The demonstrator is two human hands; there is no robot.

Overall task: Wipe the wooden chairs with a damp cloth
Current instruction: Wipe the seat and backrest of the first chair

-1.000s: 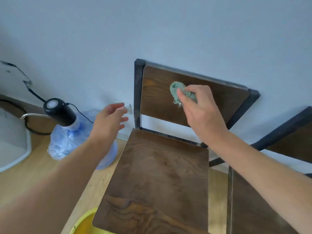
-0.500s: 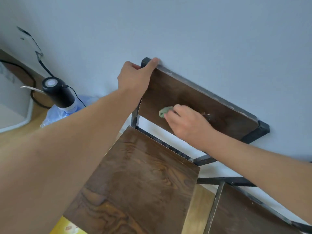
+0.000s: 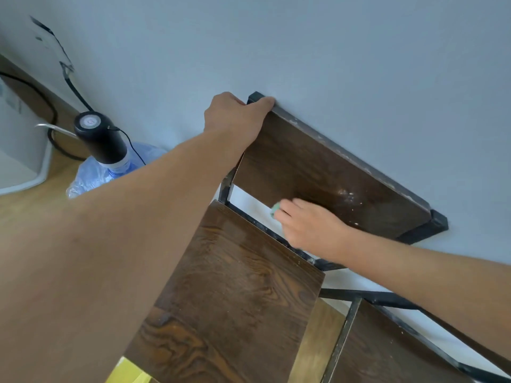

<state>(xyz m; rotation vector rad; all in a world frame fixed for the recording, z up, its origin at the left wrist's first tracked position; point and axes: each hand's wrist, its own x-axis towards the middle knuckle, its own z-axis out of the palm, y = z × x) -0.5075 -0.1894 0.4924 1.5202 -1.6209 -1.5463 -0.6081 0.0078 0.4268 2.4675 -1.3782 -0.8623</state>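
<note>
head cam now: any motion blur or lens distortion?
Head view: right hand and green cloth smeared by motion; left hand on the backrest sharp. Head view: wide-angle stretch balloons the near left forearm. Head view: soft, even light, no glare.

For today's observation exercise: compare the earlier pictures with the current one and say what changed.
The left hand rose from mid-air and took hold of the backrest top corner. The right hand slid the green cloth down to the backrest's lower edge. The water bottle stayed put.
</note>
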